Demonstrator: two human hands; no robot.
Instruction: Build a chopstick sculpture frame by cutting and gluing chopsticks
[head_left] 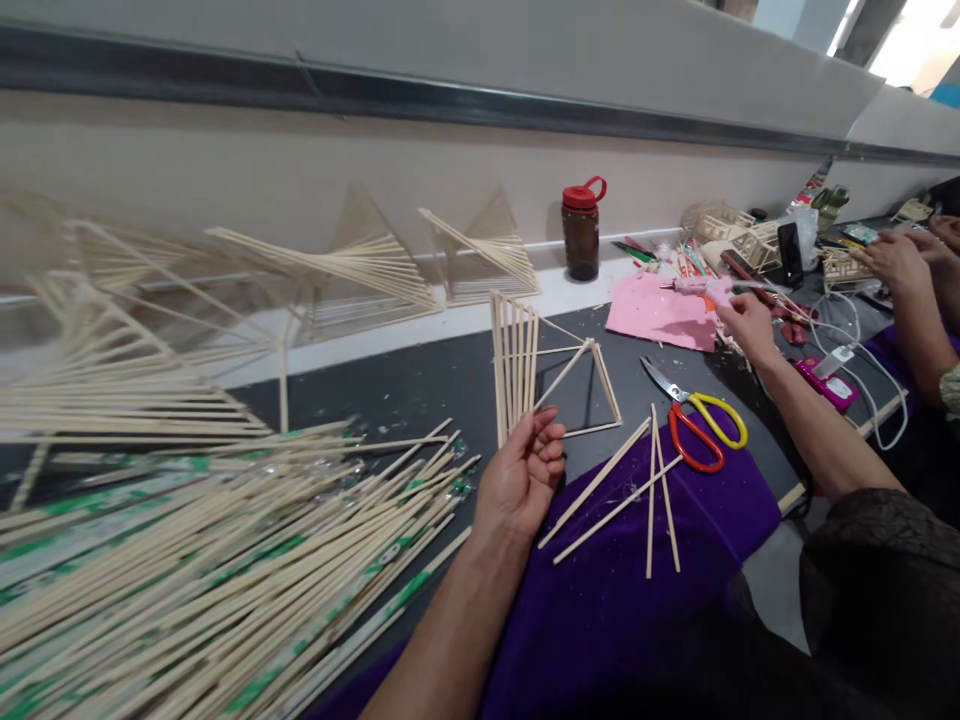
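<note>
By the curled fingers of the left hand [520,475], the lower end of the slats [514,365] on the stick frame [564,374] appears to be pinched. By the right hand [750,325], well to the right of the frame, a pink glue gun [709,288] is gripped, its nozzle directed back towards the frame and held apart from it.

The frame itself is set at the near middle of the dark tabletop [390,370]. Its thin outline is already joined at the corners that can be seen, and one side has been filled with a close row of slats; the other side is left as bare outline. Judged against the fanned stick structures [375,262] behind and to the left of the frame, the piece seems only partly built, with more slats lacking. Whether every joint has been glued cannot be told.

Just right of the frame and nearer the wearer, a few loose sticks [595,483] are laid out on a purple cloth [739,500], with scissors [679,395] beside them. To the left of the frame, a large heap of sticks [300,560] is left unused. Beyond the frame, a bottle [581,240] is stood near the wall.
</note>
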